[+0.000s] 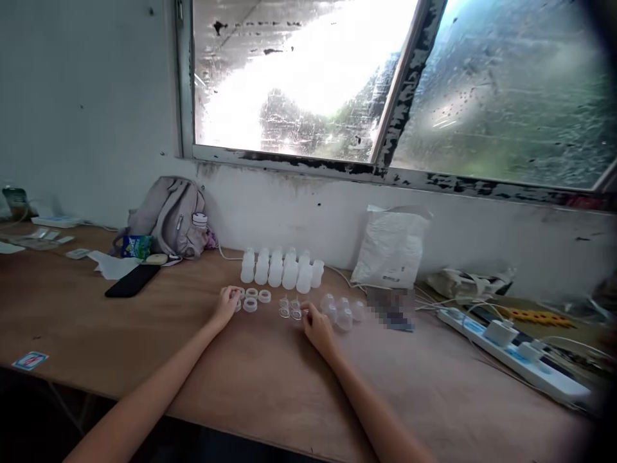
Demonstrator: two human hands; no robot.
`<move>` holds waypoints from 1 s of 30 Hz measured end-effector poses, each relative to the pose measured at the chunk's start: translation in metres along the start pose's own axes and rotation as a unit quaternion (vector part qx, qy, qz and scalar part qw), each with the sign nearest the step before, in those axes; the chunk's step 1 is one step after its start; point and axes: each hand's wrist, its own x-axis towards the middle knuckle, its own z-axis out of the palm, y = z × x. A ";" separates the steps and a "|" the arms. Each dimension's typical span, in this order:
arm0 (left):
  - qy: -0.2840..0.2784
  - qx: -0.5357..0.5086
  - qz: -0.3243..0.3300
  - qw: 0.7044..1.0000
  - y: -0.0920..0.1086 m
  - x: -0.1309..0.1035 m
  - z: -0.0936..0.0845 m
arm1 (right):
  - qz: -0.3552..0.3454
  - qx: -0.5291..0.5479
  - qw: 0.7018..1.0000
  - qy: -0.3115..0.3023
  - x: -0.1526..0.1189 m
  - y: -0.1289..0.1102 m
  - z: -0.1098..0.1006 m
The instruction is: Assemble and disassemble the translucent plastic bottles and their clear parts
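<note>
My left hand [227, 307] rests at the left end of the white rings [250, 304], its fingers closed round something I cannot make out, perhaps a ring. My right hand [317, 326] is beside several small clear pieces [285, 312], its fingertips pinched at their right edge; what they hold is too small to tell. Behind both hands stand several translucent white bottles [275, 272] in rows. Right of my right hand, several clear domed caps [344, 316] sit on the brown table [270, 386].
At the back left are a backpack [168, 218], a black phone [132, 281] and white paper [113, 265]. A white plastic bag [391, 249] leans on the wall. A power strip [515, 357] with plugs and cables lies at the right.
</note>
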 end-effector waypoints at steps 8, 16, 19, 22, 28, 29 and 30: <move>-0.030 0.009 0.013 0.999 -0.010 -0.006 0.004 | 0.045 0.078 0.994 0.057 0.003 0.008 0.001; -0.078 0.055 0.046 0.994 -0.013 -0.001 0.004 | 0.018 0.069 0.997 0.011 0.004 0.012 0.007; -0.105 0.056 0.047 0.992 -0.013 0.000 0.003 | 0.021 0.062 0.998 -0.006 0.004 0.012 0.006; -0.096 0.037 0.028 0.994 -0.013 0.000 0.002 | 0.017 0.053 0.998 -0.012 0.003 0.011 0.005; -0.032 0.025 0.005 0.999 -0.003 0.001 0.000 | 0.010 0.030 0.999 -0.021 0.001 0.006 0.002; -0.026 0.029 0.005 0.999 -0.001 0.001 0.000 | 0.008 0.025 0.999 -0.023 0.001 0.005 0.001; -0.021 0.034 0.004 0.999 0.000 0.001 -0.001 | 0.006 0.021 0.999 -0.026 0.001 0.004 0.001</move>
